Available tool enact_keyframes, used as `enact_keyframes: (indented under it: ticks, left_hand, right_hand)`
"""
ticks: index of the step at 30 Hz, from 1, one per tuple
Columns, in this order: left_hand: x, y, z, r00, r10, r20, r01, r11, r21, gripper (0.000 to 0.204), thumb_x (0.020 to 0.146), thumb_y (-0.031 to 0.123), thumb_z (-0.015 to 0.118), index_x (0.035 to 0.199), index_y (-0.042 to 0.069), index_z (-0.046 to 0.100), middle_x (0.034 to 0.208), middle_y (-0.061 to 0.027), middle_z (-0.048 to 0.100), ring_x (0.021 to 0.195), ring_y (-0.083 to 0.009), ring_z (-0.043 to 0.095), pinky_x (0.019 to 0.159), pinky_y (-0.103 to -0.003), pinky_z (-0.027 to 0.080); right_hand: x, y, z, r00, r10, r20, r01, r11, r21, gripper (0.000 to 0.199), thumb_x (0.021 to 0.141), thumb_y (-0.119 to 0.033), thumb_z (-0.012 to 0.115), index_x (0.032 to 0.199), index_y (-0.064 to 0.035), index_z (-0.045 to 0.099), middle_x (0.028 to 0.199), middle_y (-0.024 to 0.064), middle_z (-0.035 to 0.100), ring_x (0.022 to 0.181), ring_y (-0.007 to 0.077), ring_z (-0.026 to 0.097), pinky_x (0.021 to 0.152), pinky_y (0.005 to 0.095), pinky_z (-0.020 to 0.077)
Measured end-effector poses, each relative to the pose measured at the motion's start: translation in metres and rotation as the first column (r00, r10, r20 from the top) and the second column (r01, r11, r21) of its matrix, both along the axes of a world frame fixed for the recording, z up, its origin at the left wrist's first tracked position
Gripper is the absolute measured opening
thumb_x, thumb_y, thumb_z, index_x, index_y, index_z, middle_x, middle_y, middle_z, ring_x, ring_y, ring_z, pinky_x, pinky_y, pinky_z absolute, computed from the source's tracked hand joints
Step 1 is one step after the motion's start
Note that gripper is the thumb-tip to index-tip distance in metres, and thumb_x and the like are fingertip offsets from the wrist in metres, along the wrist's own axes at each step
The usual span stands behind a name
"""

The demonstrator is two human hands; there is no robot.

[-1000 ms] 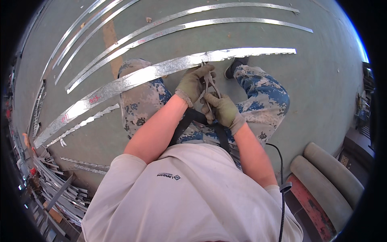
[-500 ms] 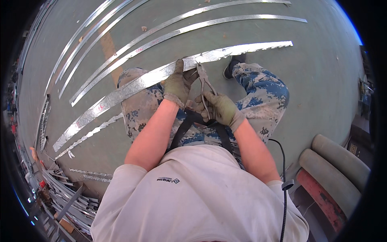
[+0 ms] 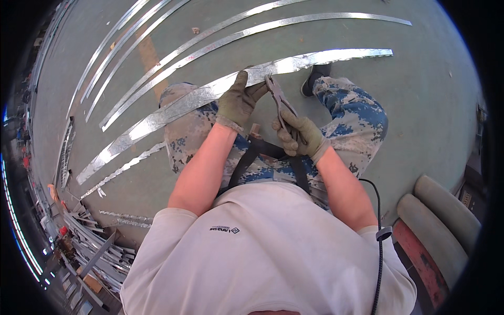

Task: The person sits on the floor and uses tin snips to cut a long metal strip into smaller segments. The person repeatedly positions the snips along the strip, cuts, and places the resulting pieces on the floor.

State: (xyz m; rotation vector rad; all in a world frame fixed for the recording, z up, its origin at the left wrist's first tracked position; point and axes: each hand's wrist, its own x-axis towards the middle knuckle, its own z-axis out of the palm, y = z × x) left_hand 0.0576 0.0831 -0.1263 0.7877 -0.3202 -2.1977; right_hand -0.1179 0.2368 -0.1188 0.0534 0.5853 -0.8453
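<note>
A long, shiny sheet-metal strip lies slantwise across my lap and out past my right foot. My left hand, in a grey-green work glove, grips its near edge with the thumb on top. In my right hand, gloved alike, are metal pliers, with the fingers wrapped round the handles. The jaws of the pliers meet the strip's near edge, just right of my left fingertips. To the right of the jaws that edge looks crimped and wavy; to the left it looks smoother.
Several narrow metal strips lie on the green floor beyond. A jagged offcut rests by my left knee. Metal scrap is heaped at lower left. Padded rolls stand at right, and a black cable hangs by my right arm.
The handles of the pliers have come closer together in my right hand. My left hand's fingers have straightened somewhat along the strip. The whole view has shifted slightly.
</note>
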Motion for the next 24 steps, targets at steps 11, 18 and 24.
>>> enact_keyframes:
  ticks: [11, 18, 24]
  left_hand:
    - [-0.002, 0.000, -0.013, 0.994, 0.045, 0.104, -0.052, 0.997, 0.062, 0.032, 0.108, 0.024, 0.058, 0.131, 0.002, 0.063, 0.123, -0.0158, 0.072, 0.112, -0.0316, 0.072, 0.093, -0.044, 0.063]
    - [-0.004, 0.000, -0.020, 0.991, 0.067, 0.117, -0.078, 0.992, 0.101, 0.030, 0.108, 0.023, 0.059, 0.130, 0.002, 0.063, 0.121, -0.0142, 0.073, 0.107, -0.0299, 0.073, 0.086, -0.044, 0.062]
    - [-0.005, 0.000, -0.019, 0.994, 0.052, 0.093, -0.054, 0.998, 0.026, 0.029, 0.108, 0.021, 0.059, 0.128, 0.000, 0.062, 0.114, -0.0162, 0.073, 0.103, -0.0316, 0.073, 0.088, -0.049, 0.062]
  right_hand:
    - [0.028, 0.010, 0.020, 0.935, 0.011, -0.355, 0.008, 0.999, 0.051, 0.043, 0.108, -0.037, 0.058, 0.129, -0.0004, 0.066, 0.103, 0.0145, 0.076, 0.084, 0.0242, 0.076, 0.071, 0.0412, 0.0641]
    - [0.044, 0.001, 0.012, 0.671, 0.115, -0.733, -0.096, 0.993, 0.067, 0.038, 0.107, -0.040, 0.060, 0.116, -0.0049, 0.072, 0.093, 0.0080, 0.075, 0.077, 0.0169, 0.070, 0.068, 0.0330, 0.0564]
    - [0.051, -0.005, 0.009, 0.496, 0.103, -0.862, -0.172, 0.985, 0.018, 0.037, 0.106, -0.041, 0.061, 0.109, -0.0058, 0.073, 0.084, 0.0051, 0.074, 0.073, 0.0143, 0.068, 0.064, 0.0309, 0.0528]
